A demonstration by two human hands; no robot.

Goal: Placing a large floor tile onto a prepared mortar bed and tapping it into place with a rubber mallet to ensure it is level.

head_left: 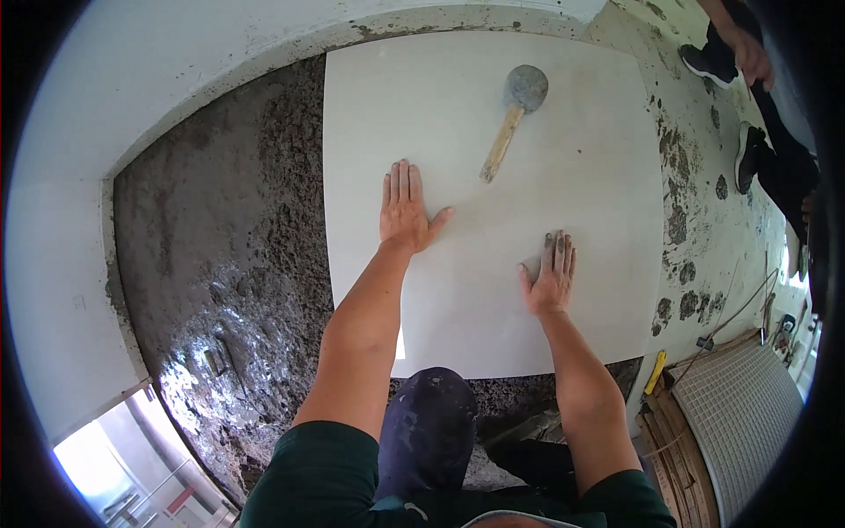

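A large white floor tile (475, 290) lies in front of me on dark wet mortar. Flat against its left half rests my left hand (406, 208), fingers stretched forward and thumb out to the side. My right hand (550, 280) also presses flat on the tile, nearer to me and to the right, with grey smears on its fingers. Neither hand holds anything. Beyond them, on the tile's far part, lies a mallet (526, 88) with a round grey head and a worn wooden handle pointing back toward me.
Dark mortar (211, 185) spreads to the left, up to a white wall (62, 264). At the far right a person (779, 132) in dark clothes stands on mud-spotted flooring (682, 202). Stacked boards (673, 458), a ribbed grey sheet (739, 396) and a yellow tool (655, 371) lie at lower right.
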